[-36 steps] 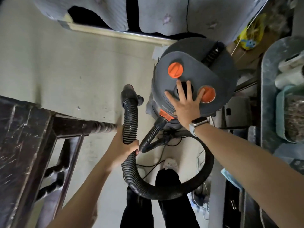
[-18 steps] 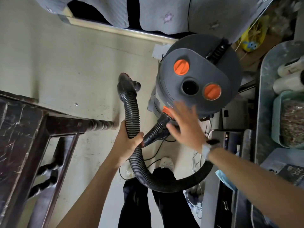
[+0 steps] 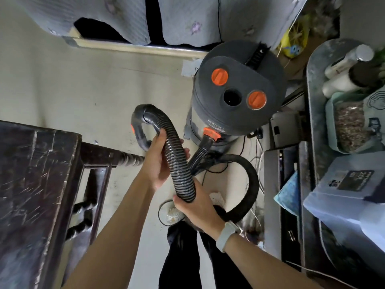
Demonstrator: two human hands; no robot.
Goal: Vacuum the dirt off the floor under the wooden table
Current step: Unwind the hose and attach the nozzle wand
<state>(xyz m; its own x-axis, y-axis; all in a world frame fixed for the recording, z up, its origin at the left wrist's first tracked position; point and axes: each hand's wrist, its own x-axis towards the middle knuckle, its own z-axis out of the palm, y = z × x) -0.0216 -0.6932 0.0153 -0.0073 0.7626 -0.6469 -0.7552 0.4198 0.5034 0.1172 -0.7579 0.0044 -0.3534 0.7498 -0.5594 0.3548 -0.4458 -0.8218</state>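
Prep step, no suction on floor yet. My left hand (image 3: 159, 161) wraps the black ribbed vacuum hose (image 3: 177, 163) near its curved handle end; right hand (image 3: 198, 207) grips it lower down. Grey drum vac w/ orange knobs (image 3: 237, 94) stands just beside. Dark scratched wooden desk (image 3: 37, 184) at left. Next: aim hose end under desk, low to the pale floor (image 3: 83, 90), w/o kinking it.

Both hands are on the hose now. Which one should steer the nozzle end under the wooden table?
Probably the left hand. It grips the hose nearer the curved nozzle end and is on the wooden table side. The right hand holds the hose lower down, toward the loop that runs back to the vacuum.
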